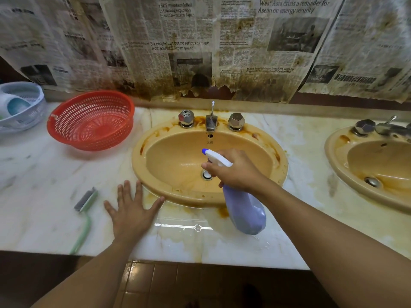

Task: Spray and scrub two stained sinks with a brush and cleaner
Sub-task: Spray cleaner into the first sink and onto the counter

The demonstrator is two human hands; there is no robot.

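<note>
Centre sink (138, 161) sits in the surface (44, 174), second sink (333, 156) to its right. Taps (211, 121) on its back rim. Basket (91, 121) to its left, far basket (22, 112) beyond, maybe holding bottles. Brush (85, 201) front left. Left hand (131, 210) flat between brush and rim. Right hand (235, 172) holds spray bottle (244, 210) over the sink's front. Newspaper (178, 41) on the wall behind.

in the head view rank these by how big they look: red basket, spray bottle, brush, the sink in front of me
1. sink
2. red basket
3. spray bottle, held up nearer the camera, so it may look bigger than it is
4. brush, long but thin
</note>
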